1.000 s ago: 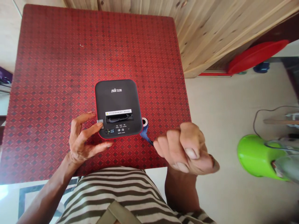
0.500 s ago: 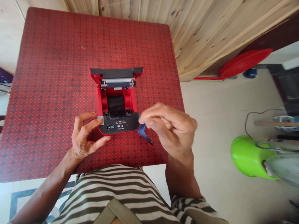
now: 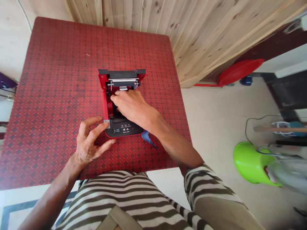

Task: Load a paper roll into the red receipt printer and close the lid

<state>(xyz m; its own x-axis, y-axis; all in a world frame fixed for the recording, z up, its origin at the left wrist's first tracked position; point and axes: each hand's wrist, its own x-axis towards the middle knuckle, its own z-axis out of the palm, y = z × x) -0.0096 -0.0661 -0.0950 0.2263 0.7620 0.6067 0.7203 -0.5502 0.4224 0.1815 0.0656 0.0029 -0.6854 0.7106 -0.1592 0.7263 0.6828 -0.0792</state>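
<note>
A red and black label printer [image 3: 105, 107] stands on the table with its lid [image 3: 126, 74] raised. My left hand [image 3: 90, 140] lies at its front left corner, fingers spread and thumb near the front edge. One left fingertip rests on the small grey tab [image 3: 106, 124] there. My right hand [image 3: 134, 107] reaches over the printer, its bent fingers down inside the paper compartment. It covers most of the black material in there, and its fingertips are hidden. Below the wrist, a blue cloth piece [image 3: 148, 139] lies by the printer's front right corner.
The red patterned table [image 3: 59, 73] meets a wooden plank wall [image 3: 163, 16] at the back. To the right on the floor are a green bucket [image 3: 247, 163], a thin cable [image 3: 247, 126] and a red round object [image 3: 240, 72].
My right hand has moved left from beside the printer into its open compartment. My left hand stays at the corner tab. The printer appears slightly further right as the view shifts.
</note>
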